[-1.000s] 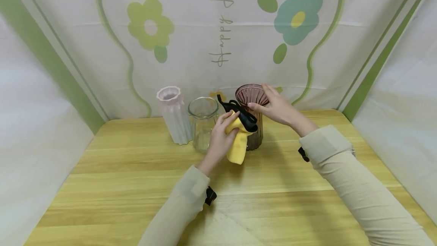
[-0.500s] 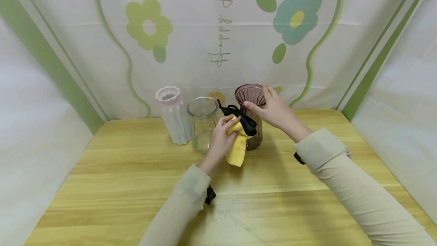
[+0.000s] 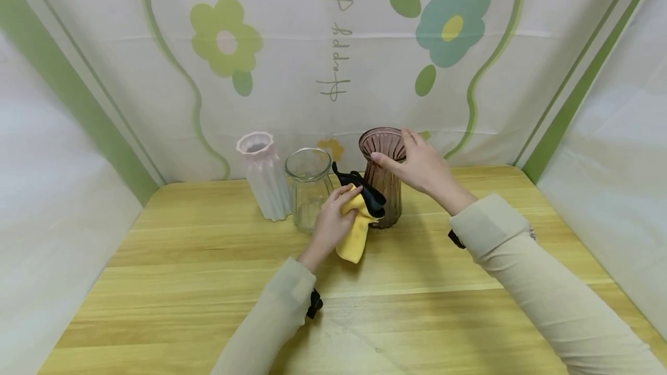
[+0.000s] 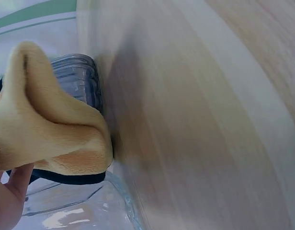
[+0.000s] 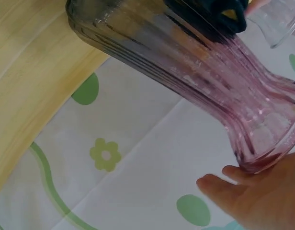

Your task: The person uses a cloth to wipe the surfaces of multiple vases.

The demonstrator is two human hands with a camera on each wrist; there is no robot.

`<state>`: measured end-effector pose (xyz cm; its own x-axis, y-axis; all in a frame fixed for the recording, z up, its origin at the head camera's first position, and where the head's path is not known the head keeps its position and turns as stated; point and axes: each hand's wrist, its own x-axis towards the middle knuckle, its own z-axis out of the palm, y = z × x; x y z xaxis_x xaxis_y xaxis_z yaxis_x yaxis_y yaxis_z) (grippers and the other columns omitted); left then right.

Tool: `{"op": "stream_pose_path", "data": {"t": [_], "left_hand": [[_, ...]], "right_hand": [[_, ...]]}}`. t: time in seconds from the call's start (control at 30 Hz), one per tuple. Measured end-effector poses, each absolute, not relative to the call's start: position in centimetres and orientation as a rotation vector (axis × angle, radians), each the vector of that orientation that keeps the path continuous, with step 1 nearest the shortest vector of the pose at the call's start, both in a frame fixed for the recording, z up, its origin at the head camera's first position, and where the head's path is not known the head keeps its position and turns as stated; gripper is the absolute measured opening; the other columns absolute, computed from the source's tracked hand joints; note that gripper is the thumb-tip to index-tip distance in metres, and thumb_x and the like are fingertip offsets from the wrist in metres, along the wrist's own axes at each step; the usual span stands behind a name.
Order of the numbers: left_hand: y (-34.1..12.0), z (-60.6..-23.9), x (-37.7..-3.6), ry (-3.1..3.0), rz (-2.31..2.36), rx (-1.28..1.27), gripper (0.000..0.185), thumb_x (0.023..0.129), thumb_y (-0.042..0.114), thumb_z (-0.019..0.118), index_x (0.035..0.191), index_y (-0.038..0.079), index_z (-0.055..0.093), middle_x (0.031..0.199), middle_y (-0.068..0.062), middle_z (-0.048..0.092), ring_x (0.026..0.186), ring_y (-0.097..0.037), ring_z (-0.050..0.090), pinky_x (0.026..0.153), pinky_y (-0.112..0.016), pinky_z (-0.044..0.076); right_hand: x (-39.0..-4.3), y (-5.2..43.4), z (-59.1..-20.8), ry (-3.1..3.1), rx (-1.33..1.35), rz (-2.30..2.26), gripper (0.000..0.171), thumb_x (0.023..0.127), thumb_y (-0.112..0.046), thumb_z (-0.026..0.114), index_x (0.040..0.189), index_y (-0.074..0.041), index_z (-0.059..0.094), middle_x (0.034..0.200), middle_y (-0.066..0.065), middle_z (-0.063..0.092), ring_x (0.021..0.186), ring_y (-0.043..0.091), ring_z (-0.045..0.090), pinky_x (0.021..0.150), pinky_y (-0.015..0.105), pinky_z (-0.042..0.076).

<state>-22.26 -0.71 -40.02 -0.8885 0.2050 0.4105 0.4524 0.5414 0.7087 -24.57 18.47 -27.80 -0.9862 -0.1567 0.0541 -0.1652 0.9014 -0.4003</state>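
While the right hand (image 3: pixel 424 166) is gripping its flared rim, the ribbed purple glass vase (image 3: pixel 383 187) is standing upright.
At its 9 o'clock side, the left hand (image 3: pixel 333 225) is clutching a yellow cloth (image 3: pixel 355 230) against it.

Left hand (image 3: pixel 333 221): fingers curled, gripping something soft, thumb on top, knuckles toward camera; wrist bent slightly up; forearm in pale sleeve angled up from lower centre. Right hand (image 3: pixel 422 164): fingers spread, thumb and fingertips (image 5: pixel 219 184) closed on a rim; sleeved forearm stretched in from lower right.
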Motion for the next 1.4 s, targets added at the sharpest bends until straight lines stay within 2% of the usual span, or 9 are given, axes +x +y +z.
{"op": "stream_pose_path", "data": {"t": [0.13,0.27,0.4,0.63,0.93,1.1,1.3,1.4], "left_hand": [[-0.6,-39.7,-22.2,-2.437,-1.301,-0.538,0.046,0.085,-0.001,0.065,0.129,0.012,0.061,0.138,-0.013,0.055,0.125,-0.032,0.055,0.094,-0.042,0.054],[-0.4,-39.3,-22.3,-2.35,-1.296,-0.549,0.045,0.085,-0.001,0.065,0.129,0.01,0.061,0.137,-0.016,0.055,0.125,-0.034,0.054,0.097,-0.042,0.053],[-0.2,-38.8,-22.4,-2.276,-1.302,-0.572,0.045,0.085,-0.002,0.065,0.129,0.007,0.06,0.137,-0.019,0.053,0.126,-0.036,0.052,0.099,-0.043,0.051],[0.2,-37.8,-22.6,-2.277,-1.298,-0.594,0.047,0.087,0.0,0.065,0.132,0.007,0.057,0.144,-0.019,0.044,0.127,-0.039,0.05,0.097,-0.043,0.053],[0.1,-38.8,-22.6,-2.432,-1.273,-0.578,0.047,0.085,0.0,0.067,0.13,0.007,0.059,0.141,-0.019,0.049,0.125,-0.039,0.052,0.098,-0.045,0.051],[-0.7,-40.1,-22.5,-2.556,-1.229,-0.544,0.046,0.085,-0.001,0.066,0.129,0.009,0.06,0.141,-0.017,0.05,0.125,-0.037,0.053,0.094,-0.043,0.054],[-1.0,-40.7,-22.7,-2.57,-1.209,-0.569,0.046,0.087,-0.001,0.065,0.131,0.011,0.059,0.142,-0.016,0.049,0.124,-0.035,0.054,0.085,-0.039,0.056],[-1.0,-40.6,-22.6,-2.558,-1.219,-0.562,0.046,0.086,-0.001,0.065,0.131,0.011,0.059,0.142,-0.015,0.05,0.123,-0.034,0.055,0.084,-0.039,0.056]], "right_hand": [[-25.0,19.0,-27.9,-3.046,0.365,0.697,0.106,0.085,-0.077,0.036,0.153,-0.002,0.004,0.161,0.02,0.004,0.146,0.044,0.011,0.115,0.063,0.021],[-25.1,19.4,-27.8,-3.052,0.419,0.718,0.104,0.087,-0.073,0.039,0.153,-0.002,0.003,0.161,0.019,0.002,0.147,0.043,0.009,0.117,0.062,0.018],[-24.9,19.4,-27.7,-3.063,0.413,0.731,0.103,0.087,-0.072,0.04,0.153,-0.002,0.003,0.161,0.019,0.001,0.147,0.042,0.008,0.117,0.062,0.018],[-24.3,18.6,-27.6,-3.065,0.369,0.719,0.105,0.087,-0.073,0.037,0.152,0.003,0.002,0.16,0.022,0.001,0.145,0.046,0.012,0.114,0.064,0.022],[-24.0,18.1,-27.6,-3.068,0.327,0.719,0.106,0.088,-0.073,0.036,0.151,0.004,0.001,0.16,0.023,-0.001,0.144,0.047,0.014,0.113,0.063,0.024],[-23.9,18.1,-27.5,-3.082,0.303,0.725,0.105,0.088,-0.074,0.035,0.151,0.002,-0.002,0.16,0.022,-0.003,0.145,0.046,0.013,0.114,0.062,0.024],[-24.1,18.6,-27.2,-3.068,0.286,0.689,0.101,0.088,-0.073,0.035,0.152,0.0,0.01,0.16,0.022,0.01,0.142,0.048,0.021,0.11,0.064,0.03],[-24.7,19.2,-27.1,-3.051,0.32,0.686,0.097,0.088,-0.072,0.037,0.153,-0.002,0.015,0.159,0.022,0.014,0.143,0.047,0.021,0.111,0.065,0.028]]}}
